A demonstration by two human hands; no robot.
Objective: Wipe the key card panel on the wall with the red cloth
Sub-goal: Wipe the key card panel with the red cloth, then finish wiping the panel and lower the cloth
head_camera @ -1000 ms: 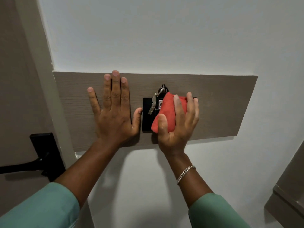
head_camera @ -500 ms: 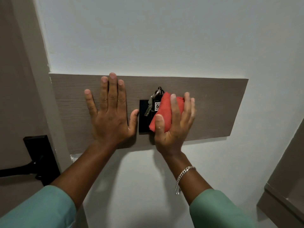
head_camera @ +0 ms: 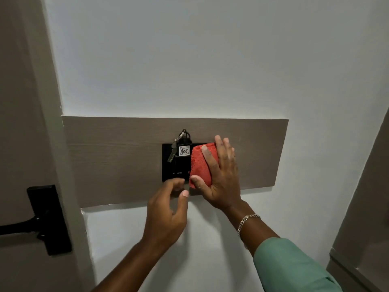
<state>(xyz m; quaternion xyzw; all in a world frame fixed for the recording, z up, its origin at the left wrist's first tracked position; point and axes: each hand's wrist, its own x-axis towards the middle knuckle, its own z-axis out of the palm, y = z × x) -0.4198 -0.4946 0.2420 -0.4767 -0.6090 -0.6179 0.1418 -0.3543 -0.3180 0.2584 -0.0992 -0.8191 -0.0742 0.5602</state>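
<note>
Across the white wall I see a brown wooden board carrying the black key card panel. My right hand presses the folded red cloth flat against the panel's right side, thumb and fingers clamping it. My left hand hovers just below the panel, fingers loosely curled, holding nothing. A key and tag hang from the slot.

We see a black door handle on its black plate at the left edge, and a brown wooden board across the white wall.
</note>
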